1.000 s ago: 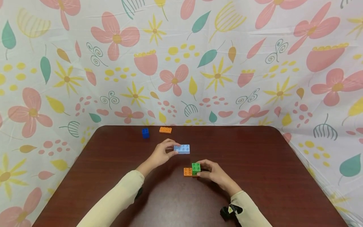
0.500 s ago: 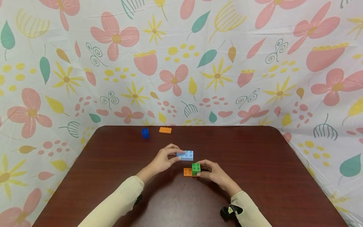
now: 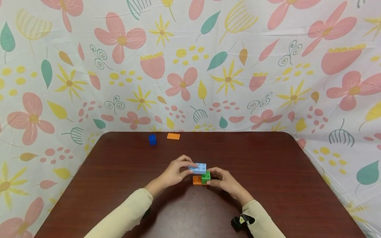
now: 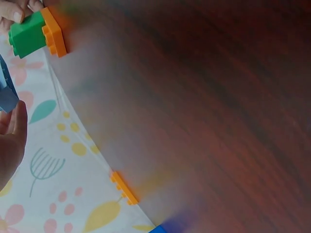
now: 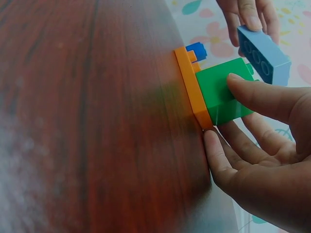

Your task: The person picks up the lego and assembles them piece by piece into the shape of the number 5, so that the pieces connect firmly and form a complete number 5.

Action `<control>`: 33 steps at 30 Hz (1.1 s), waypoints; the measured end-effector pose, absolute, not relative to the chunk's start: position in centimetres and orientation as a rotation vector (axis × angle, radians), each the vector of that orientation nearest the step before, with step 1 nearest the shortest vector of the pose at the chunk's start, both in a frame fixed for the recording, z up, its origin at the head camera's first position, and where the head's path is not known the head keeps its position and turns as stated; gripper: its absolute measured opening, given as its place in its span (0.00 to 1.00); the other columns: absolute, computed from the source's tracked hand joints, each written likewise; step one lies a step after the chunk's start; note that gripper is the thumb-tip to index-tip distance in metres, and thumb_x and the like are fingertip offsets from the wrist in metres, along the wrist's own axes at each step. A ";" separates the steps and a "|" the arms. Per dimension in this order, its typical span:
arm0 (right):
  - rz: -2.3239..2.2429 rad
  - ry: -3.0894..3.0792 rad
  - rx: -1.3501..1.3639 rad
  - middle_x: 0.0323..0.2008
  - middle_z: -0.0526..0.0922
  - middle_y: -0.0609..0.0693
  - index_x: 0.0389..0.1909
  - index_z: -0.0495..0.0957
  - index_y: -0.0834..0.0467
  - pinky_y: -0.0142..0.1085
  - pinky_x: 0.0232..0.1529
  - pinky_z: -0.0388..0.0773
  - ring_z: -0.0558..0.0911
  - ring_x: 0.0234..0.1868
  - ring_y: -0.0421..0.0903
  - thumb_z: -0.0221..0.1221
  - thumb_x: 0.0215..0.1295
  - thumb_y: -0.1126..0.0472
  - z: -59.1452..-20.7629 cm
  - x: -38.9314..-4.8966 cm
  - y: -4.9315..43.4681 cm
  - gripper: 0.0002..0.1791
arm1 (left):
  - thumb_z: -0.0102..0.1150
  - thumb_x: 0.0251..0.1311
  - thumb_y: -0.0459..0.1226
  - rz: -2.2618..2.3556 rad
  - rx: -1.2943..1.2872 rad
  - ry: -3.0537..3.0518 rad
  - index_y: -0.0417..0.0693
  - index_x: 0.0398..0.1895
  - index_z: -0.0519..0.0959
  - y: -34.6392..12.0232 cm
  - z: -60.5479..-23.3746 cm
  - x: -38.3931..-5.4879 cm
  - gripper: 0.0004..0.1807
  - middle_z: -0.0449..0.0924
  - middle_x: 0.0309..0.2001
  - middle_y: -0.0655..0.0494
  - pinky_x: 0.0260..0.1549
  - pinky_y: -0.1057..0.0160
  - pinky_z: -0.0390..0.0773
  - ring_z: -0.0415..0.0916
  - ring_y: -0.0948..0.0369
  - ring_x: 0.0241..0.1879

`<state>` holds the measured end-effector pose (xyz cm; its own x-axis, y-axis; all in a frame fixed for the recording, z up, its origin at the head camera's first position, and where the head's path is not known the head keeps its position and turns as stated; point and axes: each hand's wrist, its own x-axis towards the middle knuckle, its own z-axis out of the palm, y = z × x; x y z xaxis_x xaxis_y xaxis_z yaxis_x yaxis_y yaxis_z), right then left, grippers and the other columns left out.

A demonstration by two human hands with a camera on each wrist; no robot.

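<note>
My left hand [image 3: 172,173] pinches a light blue building brick [image 3: 200,168] at its left end, holding it up off the table. In the right wrist view this light blue brick [image 5: 265,54] is tilted, with its hollow underside showing, just beyond the green brick [image 5: 224,91]. The green brick sits on the right half of a flat orange brick [image 3: 196,180], whose left studs are bare. My right hand [image 3: 227,183] grips the green brick from the right, thumb on its near side. In the right wrist view a fingertip rests by the orange brick's [image 5: 190,92] end.
At the back left of the dark wooden table [image 3: 253,155] stand a small blue brick [image 3: 152,139] and a flat orange brick [image 3: 173,136]. A flowered cloth [image 3: 190,99] hangs behind the table.
My left hand has brought the light blue brick toward me and a little right, until it overlaps the green brick's back edge in the head view. The right hand has stayed in place.
</note>
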<state>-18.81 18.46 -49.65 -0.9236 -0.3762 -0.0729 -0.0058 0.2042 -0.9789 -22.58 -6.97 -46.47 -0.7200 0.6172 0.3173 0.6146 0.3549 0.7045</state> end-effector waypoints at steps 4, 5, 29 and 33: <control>-1.777 2.182 -0.357 0.56 0.75 0.60 0.60 0.71 0.63 0.41 0.49 0.78 0.74 0.57 0.56 0.63 0.63 0.62 -49.5 -18.8 18.4 0.25 | 0.59 0.62 0.32 1.325 1.166 2.568 0.51 0.50 0.83 -6.8 -46.7 -22.4 0.14 0.73 0.48 0.58 0.40 0.56 0.79 0.72 0.60 0.46; -1.776 2.183 -0.359 0.56 0.75 0.60 0.60 0.71 0.63 0.41 0.49 0.78 0.74 0.57 0.56 0.63 0.63 0.62 -49.5 -18.8 18.4 0.25 | 0.59 0.62 0.31 1.322 1.164 2.565 0.51 0.50 0.83 -6.7 -46.7 -22.3 0.14 0.72 0.48 0.58 0.41 0.54 0.79 0.72 0.60 0.46; -1.790 2.166 -0.338 0.55 0.75 0.60 0.58 0.72 0.63 0.42 0.49 0.78 0.74 0.56 0.56 0.64 0.63 0.62 -49.2 -18.6 18.3 0.24 | 0.57 0.65 0.33 1.081 1.277 2.590 0.51 0.56 0.80 -6.3 -46.5 -21.8 0.17 0.69 0.49 0.55 0.39 0.57 0.78 0.73 0.56 0.42; -1.788 2.170 -0.338 0.55 0.75 0.60 0.58 0.72 0.63 0.42 0.49 0.78 0.74 0.56 0.56 0.64 0.62 0.62 -49.2 -18.6 18.2 0.24 | 0.57 0.65 0.33 1.068 1.279 2.590 0.50 0.56 0.80 -6.3 -46.4 -21.7 0.17 0.69 0.49 0.55 0.39 0.57 0.78 0.74 0.55 0.42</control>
<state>-18.57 18.23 -49.24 -0.9245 -0.3713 -0.0865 0.0140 0.1939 -0.9809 -21.72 -6.27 -46.43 -0.6533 0.7194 0.2359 0.6767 0.4151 0.6081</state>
